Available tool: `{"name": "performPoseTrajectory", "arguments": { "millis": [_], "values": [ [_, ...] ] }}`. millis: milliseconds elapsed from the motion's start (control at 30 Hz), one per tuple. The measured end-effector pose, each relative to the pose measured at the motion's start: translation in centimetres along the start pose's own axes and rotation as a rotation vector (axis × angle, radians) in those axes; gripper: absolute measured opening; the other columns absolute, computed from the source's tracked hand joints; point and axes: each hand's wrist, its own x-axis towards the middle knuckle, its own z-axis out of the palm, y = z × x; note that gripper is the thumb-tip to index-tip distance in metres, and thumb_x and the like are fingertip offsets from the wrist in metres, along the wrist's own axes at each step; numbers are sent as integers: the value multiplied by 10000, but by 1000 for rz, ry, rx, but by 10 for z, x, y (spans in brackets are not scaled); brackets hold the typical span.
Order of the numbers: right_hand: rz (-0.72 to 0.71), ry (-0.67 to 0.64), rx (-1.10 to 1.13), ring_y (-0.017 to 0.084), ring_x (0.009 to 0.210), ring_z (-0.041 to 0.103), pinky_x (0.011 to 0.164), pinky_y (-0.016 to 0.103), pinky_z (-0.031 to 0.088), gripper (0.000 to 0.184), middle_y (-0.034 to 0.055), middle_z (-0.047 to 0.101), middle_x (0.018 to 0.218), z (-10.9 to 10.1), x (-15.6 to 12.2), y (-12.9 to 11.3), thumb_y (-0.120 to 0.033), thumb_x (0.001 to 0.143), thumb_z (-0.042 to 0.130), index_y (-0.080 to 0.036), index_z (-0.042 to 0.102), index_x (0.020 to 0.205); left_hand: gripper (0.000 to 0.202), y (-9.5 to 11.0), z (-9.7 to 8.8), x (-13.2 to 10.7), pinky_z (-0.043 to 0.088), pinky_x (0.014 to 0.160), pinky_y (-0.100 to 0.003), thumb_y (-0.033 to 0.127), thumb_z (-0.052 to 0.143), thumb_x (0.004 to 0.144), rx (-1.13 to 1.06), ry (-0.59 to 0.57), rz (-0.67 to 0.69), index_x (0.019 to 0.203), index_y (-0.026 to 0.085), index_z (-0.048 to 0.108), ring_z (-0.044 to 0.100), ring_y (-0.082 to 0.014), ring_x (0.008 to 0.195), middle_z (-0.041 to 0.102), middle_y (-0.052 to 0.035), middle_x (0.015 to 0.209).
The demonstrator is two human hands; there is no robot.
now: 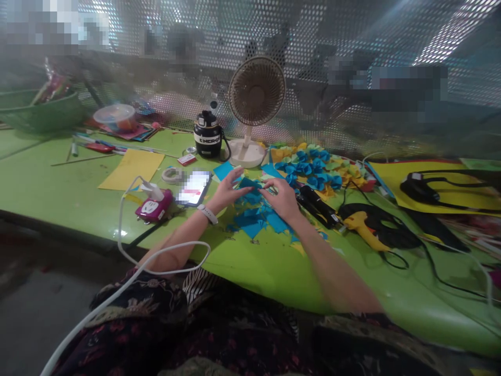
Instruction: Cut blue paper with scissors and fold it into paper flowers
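Note:
My left hand (229, 192), with a white band at its wrist, holds a small piece of blue paper (249, 184) near its thumb; the other fingers are partly raised. On the right side of that piece, the fingers of my right hand (282, 199) are pinched together at its edge. Below both hands lies a pile of blue paper pieces (250, 222) with yellow scraps among them. Behind my right hand is a heap of folded blue and yellow paper petals (313, 166). Another flat blue sheet (225, 171) lies just behind my left hand.
On the green table (219, 261) stand a fan (256, 94) and a black bottle (207, 138). A phone (194, 187), tape roll (172, 175) and purple socket block (154, 206) are left. A yellow glue gun (366, 227) lies right. A white cable (117, 292) crosses my left arm.

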Motion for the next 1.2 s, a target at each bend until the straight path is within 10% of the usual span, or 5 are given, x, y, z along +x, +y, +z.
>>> {"name": "performPoseTrajectory", "arguments": {
  "millis": [200, 400, 633, 1000, 1200],
  "values": [
    [52, 6, 96, 247, 982, 669, 939, 396, 504, 120, 86, 721, 998, -9, 0, -10, -314, 870, 628, -218, 611, 939, 326, 1, 3, 2, 539, 704, -298, 429, 770, 739, -304, -33, -95, 880, 146, 690, 652, -155, 734, 715, -35, 788],
    [-190, -24, 19, 251, 1256, 556, 1115, 454, 413, 434, 95, 626, 1303, -24, 0, -5, -130, 865, 488, -249, 627, 1259, 413, 13, 0, -2, 456, 530, -208, 405, 895, 595, -600, -1, -360, 727, 128, 619, 570, -73, 546, 659, 9, 663],
    [-276, -149, 74, 283, 1328, 487, 1116, 524, 396, 324, 53, 547, 1431, -34, -29, -1, -190, 887, 568, -320, 752, 1120, 356, 29, 9, -16, 484, 577, -202, 317, 907, 599, -696, -180, -458, 755, 103, 670, 612, -73, 574, 702, -15, 696],
    [346, 78, 520, 137, 593, 510, 554, 278, 431, 344, -4, 590, 675, -20, -51, -16, -534, 789, 691, -195, 658, 746, 393, 34, 23, -30, 591, 835, -400, 452, 810, 741, -803, -268, -467, 928, 130, 680, 740, -273, 938, 758, -103, 938],
    [381, 79, 559, 113, 558, 424, 533, 259, 373, 346, -33, 486, 607, -26, -54, -27, -520, 774, 689, -199, 584, 700, 485, 39, 27, -38, 598, 800, -376, 446, 867, 650, -655, -270, -340, 961, 111, 707, 734, -269, 930, 759, -119, 979]
  ]
}}
